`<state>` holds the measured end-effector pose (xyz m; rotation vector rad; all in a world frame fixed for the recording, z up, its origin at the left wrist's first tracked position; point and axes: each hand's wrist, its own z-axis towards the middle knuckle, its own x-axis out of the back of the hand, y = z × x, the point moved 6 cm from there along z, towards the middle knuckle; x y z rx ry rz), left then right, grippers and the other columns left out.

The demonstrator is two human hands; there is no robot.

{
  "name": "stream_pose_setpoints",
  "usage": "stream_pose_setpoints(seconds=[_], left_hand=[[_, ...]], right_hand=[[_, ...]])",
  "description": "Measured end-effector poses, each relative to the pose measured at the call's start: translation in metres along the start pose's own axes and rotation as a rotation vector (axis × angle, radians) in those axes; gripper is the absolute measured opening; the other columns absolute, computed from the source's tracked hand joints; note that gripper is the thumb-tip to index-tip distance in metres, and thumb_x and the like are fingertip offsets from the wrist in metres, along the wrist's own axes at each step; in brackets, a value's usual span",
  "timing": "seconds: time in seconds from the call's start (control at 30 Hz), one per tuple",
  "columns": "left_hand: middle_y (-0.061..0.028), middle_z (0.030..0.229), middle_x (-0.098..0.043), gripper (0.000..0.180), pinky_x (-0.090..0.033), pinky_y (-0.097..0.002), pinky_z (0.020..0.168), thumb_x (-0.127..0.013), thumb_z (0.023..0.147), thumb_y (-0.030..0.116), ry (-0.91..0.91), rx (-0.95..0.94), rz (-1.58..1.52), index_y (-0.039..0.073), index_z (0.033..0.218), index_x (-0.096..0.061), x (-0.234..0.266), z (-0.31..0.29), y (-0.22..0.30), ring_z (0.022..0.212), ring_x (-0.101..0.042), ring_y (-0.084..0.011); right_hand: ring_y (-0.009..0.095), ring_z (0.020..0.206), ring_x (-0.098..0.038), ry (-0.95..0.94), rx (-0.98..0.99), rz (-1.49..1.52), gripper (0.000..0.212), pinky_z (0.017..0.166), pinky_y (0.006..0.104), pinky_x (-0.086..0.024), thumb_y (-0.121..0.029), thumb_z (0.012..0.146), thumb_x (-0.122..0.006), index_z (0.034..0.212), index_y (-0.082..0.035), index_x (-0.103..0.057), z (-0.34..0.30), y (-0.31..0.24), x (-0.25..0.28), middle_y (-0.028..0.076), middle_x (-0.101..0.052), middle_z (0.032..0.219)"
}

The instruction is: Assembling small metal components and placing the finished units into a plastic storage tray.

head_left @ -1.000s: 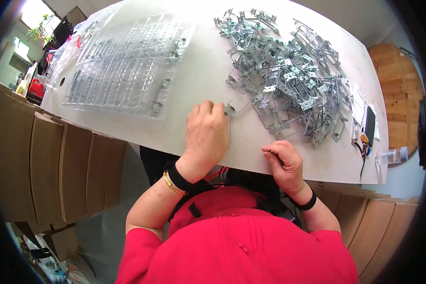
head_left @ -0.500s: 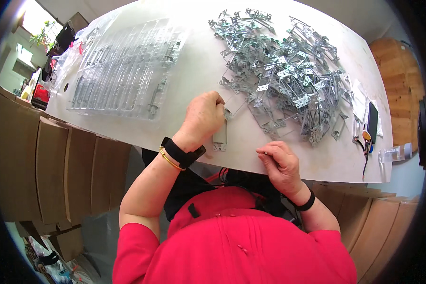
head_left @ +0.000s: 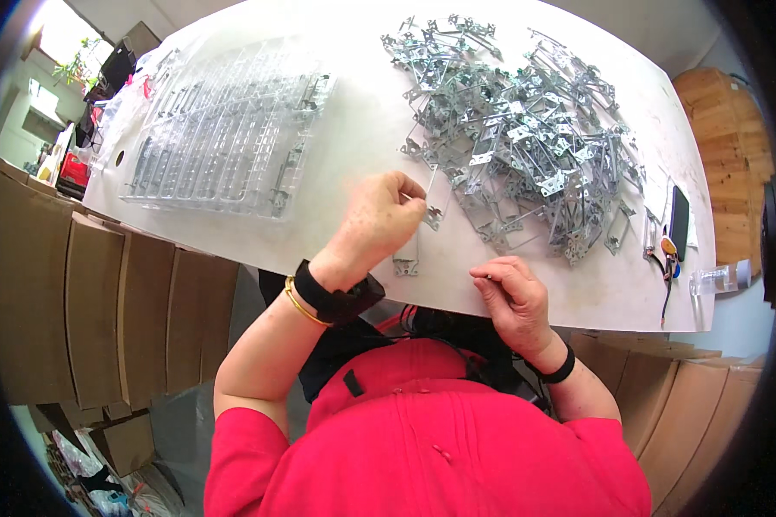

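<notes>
My left hand (head_left: 378,217) is closed in a pinch above the table, left of the metal pile. Its fingertips grip a thin metal bracket (head_left: 434,217), whose flat end and slim rod stick out past the fingers. Just below that hand, another metal bracket (head_left: 406,268) lies near the table's front edge, its upper part covered by the hand. Farther right, my right hand (head_left: 517,300) hovers by the table edge with thumb and fingers pressed together. A tiny dark tip shows between them, too small to name.
A large heap of silvery metal brackets (head_left: 526,129) spreads across the table's far right half. Clear plastic trays (head_left: 215,138) holding metal parts lie at the left. On the right are a phone (head_left: 679,224) and a clear plastic bottle (head_left: 721,278). Cardboard boxes (head_left: 95,310) line the front left.
My left hand has shifted slightly right and turned, and the gripped bracket has swung with it, its rod now more upright. My right hand has barely moved.
</notes>
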<state>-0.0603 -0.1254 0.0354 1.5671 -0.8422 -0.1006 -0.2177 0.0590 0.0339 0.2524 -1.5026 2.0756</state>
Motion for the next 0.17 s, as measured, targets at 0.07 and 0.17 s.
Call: stream_pose_setpoints(seconds=[0.07, 0.17], left_hand=[[-0.0072, 0.078, -0.070, 0.027, -0.051, -0.0287, 0.054, -0.067, 0.092, 0.009, -0.023, 0.032, 0.007, -0.008, 0.112, -0.068, -0.010, -0.008, 0.002, 0.062, -0.065, -0.0106], [-0.0122, 0.075, -0.071, 0.027, -0.051, -0.0309, 0.050, -0.064, 0.093, 0.008, -0.081, 0.100, -0.043, -0.008, 0.115, -0.064, -0.023, -0.017, 0.007, 0.055, -0.066, -0.0145]], right_hand=[[0.027, 0.087, -0.070, 0.006, -0.017, 0.012, 0.015, 0.076, 0.0341, -0.056, 0.004, 0.093, -0.074, 0.107, -0.003, -0.074, -0.001, 0.002, 0.000, 0.013, -0.071, 0.099], [0.026, 0.088, -0.071, 0.011, 0.010, -0.016, 0.015, 0.077, 0.0337, -0.056, 0.003, 0.094, -0.074, 0.108, -0.003, -0.075, -0.001, 0.000, 0.000, 0.013, -0.071, 0.100]])
